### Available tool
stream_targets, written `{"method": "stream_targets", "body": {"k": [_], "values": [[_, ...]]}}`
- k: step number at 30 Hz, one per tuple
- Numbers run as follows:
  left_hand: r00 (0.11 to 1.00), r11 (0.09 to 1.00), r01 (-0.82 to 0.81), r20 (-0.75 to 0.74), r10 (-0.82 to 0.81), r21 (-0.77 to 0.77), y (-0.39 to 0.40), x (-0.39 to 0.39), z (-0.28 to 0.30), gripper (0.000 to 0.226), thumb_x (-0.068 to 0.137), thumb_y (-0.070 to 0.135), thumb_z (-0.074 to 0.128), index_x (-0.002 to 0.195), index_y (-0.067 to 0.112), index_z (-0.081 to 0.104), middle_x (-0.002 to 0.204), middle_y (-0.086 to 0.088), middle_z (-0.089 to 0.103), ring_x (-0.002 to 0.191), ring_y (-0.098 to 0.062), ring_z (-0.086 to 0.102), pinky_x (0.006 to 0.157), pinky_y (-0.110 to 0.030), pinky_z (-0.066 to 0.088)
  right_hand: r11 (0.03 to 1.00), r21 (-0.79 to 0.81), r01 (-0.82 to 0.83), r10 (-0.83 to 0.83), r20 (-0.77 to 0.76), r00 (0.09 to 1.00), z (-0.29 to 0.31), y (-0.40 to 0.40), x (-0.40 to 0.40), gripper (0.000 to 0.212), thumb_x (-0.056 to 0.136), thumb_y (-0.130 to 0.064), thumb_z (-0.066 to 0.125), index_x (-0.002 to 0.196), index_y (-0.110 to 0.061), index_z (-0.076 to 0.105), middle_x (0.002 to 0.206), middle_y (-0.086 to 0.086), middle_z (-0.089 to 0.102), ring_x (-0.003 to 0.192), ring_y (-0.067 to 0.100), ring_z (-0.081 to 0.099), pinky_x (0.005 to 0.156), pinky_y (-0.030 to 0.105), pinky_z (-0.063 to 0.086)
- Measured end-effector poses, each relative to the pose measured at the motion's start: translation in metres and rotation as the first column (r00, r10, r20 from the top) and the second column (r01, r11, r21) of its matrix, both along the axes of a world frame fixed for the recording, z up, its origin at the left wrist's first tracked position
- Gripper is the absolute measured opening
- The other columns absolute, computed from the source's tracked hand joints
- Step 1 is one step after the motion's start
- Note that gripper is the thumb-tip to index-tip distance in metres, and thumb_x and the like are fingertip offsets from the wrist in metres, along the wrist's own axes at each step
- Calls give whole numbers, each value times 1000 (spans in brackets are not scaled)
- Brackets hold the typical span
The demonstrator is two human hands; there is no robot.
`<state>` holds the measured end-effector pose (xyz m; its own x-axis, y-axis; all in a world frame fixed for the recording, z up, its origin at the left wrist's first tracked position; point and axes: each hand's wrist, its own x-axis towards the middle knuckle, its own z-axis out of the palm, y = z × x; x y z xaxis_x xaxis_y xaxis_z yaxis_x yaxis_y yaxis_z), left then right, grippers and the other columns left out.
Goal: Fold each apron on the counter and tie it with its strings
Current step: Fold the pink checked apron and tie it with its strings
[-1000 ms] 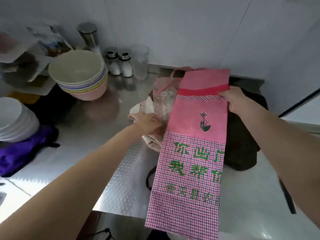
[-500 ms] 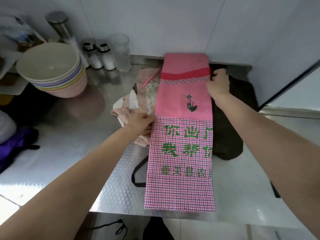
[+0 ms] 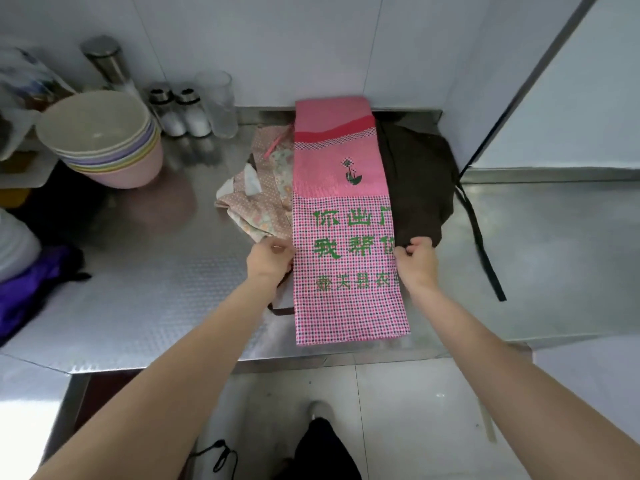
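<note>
long pink checkered cloth apron (image 3: 343,216) flat on the steel table (image 3: 138,299), left hand (image 3: 270,259) and right hand (image 3: 417,259) each pinching a side edge

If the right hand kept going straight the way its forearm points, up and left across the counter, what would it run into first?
The right hand already pinches the right edge of the pink apron, so it would likely ride onto that apron's checked panel at once. The dark brown apron lies just beyond its knuckles; depth is unclear.

You get one view only, from the camera on your head. It looks forward and steeply down over the steel counter (image 3: 145,306), close above its near edge, with the wall far and the floor (image 3: 398,410) nearest you.
</note>
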<state>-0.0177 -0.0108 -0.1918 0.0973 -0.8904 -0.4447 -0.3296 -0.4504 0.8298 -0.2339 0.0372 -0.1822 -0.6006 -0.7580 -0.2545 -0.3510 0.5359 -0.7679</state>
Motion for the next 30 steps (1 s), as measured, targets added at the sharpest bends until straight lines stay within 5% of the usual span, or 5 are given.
{"method": "stream_targets", "body": {"k": [10,16,22,25,30], "values": [[978,971,-206,-3,208,121,18,-10,0,5,85,12,65,82,15,68,92,-7,68,90,-25,65,88,-38,54,995,98,-34,3,298,954,-14,17,12,19,91,-4,50,97,9,63,103,23,67,92,36,64,83,46,50],[963,950,-175,-154,220,258,22,-10,-5,13,91,9,57,88,5,69,87,-15,68,88,-35,67,85,-48,54,987,123,-100,31,468,883,-11,16,9,22,95,-9,48,79,-2,62,83,13,66,68,22,62,65,32,48],[964,942,-57,-227,138,332,25,-14,1,17,94,9,51,80,4,59,85,-14,64,72,-26,63,84,-50,53,983,127,-131,48,510,859,-4,20,5,22,91,-7,58,110,3,61,107,15,66,92,28,64,67,31,50],[954,936,-69,-252,164,346,24,-11,2,20,91,5,56,71,5,56,79,-14,65,66,-24,64,68,-41,58,980,163,-115,10,537,843,-1,20,3,24,89,-3,58,111,7,60,116,20,64,100,32,63,76,35,49],[951,936,-139,-218,217,324,24,-4,2,12,86,5,64,74,7,60,70,-7,66,60,-15,63,51,-22,55,972,182,-146,-12,663,749,1,20,-3,12,92,3,50,99,9,58,124,25,57,76,22,60,70,31,48]]}}
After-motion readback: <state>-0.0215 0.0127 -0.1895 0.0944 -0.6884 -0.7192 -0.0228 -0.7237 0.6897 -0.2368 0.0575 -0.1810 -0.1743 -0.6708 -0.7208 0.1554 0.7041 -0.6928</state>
